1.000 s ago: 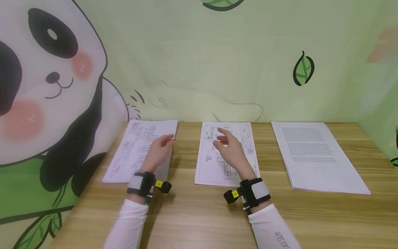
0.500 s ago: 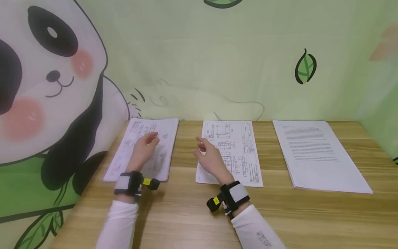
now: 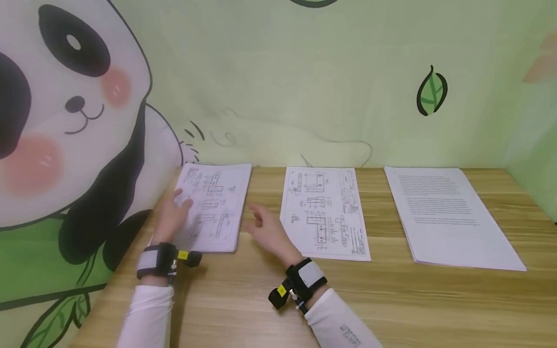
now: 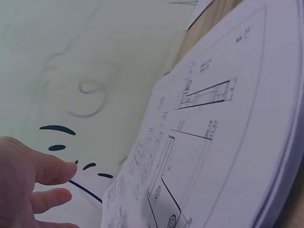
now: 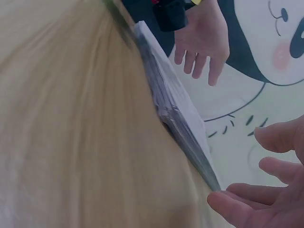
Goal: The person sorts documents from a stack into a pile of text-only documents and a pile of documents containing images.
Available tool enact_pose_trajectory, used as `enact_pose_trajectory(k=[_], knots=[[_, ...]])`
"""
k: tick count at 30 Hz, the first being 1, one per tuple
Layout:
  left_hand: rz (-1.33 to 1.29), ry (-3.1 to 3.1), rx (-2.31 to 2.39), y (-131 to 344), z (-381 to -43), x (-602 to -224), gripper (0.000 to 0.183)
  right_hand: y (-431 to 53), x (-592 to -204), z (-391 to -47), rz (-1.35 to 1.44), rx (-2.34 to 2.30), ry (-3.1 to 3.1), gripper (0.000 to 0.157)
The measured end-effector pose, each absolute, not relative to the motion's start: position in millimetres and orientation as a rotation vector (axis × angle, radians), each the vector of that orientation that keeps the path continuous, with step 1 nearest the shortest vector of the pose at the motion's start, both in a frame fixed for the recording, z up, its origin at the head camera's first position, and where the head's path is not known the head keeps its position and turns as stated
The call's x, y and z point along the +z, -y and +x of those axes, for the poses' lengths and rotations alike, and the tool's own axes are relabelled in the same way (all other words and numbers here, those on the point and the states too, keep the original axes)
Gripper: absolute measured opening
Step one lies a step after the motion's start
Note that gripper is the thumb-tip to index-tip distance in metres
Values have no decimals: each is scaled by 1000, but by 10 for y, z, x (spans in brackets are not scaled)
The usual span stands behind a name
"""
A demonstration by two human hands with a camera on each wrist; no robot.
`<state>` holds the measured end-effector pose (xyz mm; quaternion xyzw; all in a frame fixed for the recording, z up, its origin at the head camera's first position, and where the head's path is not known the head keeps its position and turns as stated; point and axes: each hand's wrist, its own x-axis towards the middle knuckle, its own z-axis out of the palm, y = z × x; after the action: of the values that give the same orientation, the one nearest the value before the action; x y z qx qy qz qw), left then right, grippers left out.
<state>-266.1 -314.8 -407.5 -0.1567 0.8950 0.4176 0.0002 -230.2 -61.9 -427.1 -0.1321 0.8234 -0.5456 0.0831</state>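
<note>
A thick stack of papers printed with technical drawings (image 3: 224,198) lies at the left of the table; its layered edge shows in the right wrist view (image 5: 183,130). My left hand (image 3: 171,217) is at the stack's left side, fingers loosely bent and holding nothing. In the left wrist view, that hand (image 4: 28,190) appears beside the printed top sheet (image 4: 228,128). My right hand (image 3: 271,234) is near the stack's right edge, in the gap before the middle papers, its fingers spread and holding nothing. Whether either hand touches the stack, I cannot tell.
Papers with drawings (image 3: 300,241) lie in the middle of the wooden table (image 3: 243,299). Farther right is a stack of typed text pages (image 3: 457,241). A wall cloth (image 3: 270,87) with a panda and leaves rises behind the table and along its left side.
Both hands have moved left, the left one across the left stack to its far side, the right one off the middle papers towards the left stack. The papers have stayed in place.
</note>
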Motion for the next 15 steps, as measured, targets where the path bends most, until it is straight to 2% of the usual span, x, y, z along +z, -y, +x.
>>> enact_pose_trajectory(k=[7,15], knots=[[-508,-2721,1243,3186,-2666,-4218,67,714,-4384,-2316,-400,-1699,-2384,53],[-569,-2737,1203,3223,-2635,-4208,65,796,-4419,-2300,-366,-1784,-2246,54]])
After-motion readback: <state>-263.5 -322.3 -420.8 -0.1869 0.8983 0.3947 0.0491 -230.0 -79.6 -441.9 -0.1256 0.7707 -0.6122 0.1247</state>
